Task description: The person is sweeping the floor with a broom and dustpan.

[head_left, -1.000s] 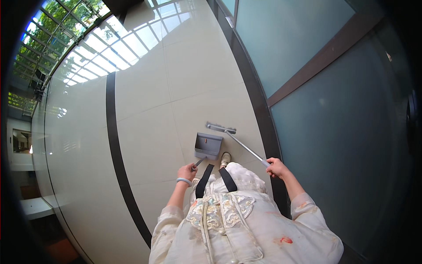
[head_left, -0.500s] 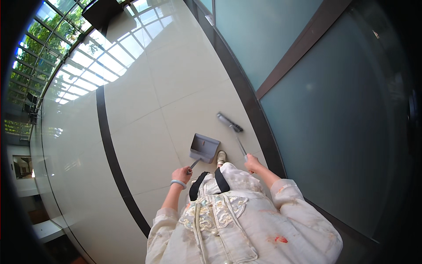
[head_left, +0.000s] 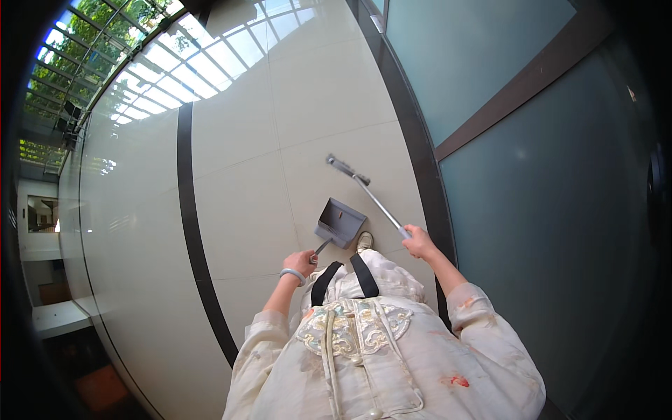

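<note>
The left hand (head_left: 302, 262) is closed around the short handle of a grey dustpan (head_left: 340, 222). The pan hangs low in front of the body, its open mouth facing away from the person and toward the broom head, so that the tray is positioned to receive whatever the bristles push toward it. Whether its front lip touches the floor cannot be determined from this view.

The right hand (head_left: 420, 242) is closed around the near end of a long metal broom (head_left: 364, 190). The shaft runs forward and to the left from the hand, and the narrow grey head (head_left: 339, 164) rests at or just above the glossy pale tile floor (head_left: 238, 182), ahead of the dustpan. Holding the shaft at its end gives reach; the slant keeps the head in line with the pan mouth.

One shoe (head_left: 364, 241) shows just beside the pan's rear edge. A dark inlaid strip (head_left: 187, 203) crosses the tiles to the left, well apart from both tools. A frosted glass wall (head_left: 532, 175) with dark framing stands near the person's right side. No debris is discernible on the tiles.
</note>
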Demonstrator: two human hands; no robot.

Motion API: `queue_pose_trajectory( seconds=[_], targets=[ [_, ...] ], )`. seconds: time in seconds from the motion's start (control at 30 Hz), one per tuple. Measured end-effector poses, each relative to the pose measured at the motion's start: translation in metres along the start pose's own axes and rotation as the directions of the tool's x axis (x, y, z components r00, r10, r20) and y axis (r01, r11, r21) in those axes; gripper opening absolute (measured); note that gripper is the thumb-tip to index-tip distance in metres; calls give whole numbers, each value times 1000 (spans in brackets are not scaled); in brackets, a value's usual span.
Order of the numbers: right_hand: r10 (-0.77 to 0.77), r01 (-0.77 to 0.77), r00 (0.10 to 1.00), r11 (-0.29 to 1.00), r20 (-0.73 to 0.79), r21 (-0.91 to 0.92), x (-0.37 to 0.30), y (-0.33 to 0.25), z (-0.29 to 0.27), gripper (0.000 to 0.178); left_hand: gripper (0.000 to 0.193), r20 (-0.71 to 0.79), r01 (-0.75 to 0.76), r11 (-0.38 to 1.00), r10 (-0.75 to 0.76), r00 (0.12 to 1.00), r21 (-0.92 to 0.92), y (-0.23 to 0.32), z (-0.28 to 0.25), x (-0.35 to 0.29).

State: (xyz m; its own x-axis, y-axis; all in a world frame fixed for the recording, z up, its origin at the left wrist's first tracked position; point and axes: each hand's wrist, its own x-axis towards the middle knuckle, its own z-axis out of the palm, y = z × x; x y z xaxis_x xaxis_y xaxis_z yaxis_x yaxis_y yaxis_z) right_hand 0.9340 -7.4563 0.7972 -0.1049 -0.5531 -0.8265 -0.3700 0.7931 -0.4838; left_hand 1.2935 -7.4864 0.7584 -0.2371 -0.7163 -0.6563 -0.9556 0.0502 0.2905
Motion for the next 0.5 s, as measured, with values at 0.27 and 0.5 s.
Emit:
queue_pose_trajectory(
  seconds=[0.27, 0.5],
  targets=[
    [-152, 106, 981, 941, -122, -322, 64, 27, 55, 38, 17, 34, 38, 999, -38, 999, -21, 17, -6, -2],
    [238, -360, 915, 847, 326, 392, 0, 11, 23, 48, 17, -32, 78, 995, -80, 996, -54, 1, 2, -1]
  ],
)
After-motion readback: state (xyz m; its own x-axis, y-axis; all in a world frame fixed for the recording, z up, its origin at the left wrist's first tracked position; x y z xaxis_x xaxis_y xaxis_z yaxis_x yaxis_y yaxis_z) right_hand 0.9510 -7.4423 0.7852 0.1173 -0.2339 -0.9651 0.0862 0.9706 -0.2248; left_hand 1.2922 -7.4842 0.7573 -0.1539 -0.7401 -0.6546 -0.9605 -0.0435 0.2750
